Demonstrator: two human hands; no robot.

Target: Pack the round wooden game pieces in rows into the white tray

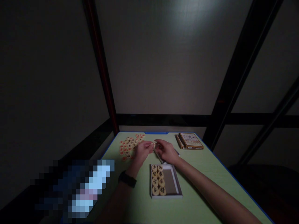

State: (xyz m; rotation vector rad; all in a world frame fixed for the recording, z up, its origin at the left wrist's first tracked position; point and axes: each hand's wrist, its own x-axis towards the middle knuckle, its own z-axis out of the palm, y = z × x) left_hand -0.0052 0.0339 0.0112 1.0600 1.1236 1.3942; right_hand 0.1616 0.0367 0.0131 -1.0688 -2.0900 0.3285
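My left hand [143,151], with a dark watch on the wrist, pinches a small round piece [153,145] over the middle of the table. Close to it on the right, my right hand [166,150] has its fingers curved and apart, with nothing visible in them. Beneath the right hand lies a second tray [159,155], mostly hidden. Nearer to me, an open box [178,185] holds two columns of round pieces [161,182] with black characters along its left side. Left of my hands, many round pieces [128,143] with red or black characters lie scattered.
The green table [196,193] has a blue edge. Two flat boxes [191,140] lie overlapping at its back right. A pixelated bright patch [93,186] covers the lower left. A pale wall rises behind the table.
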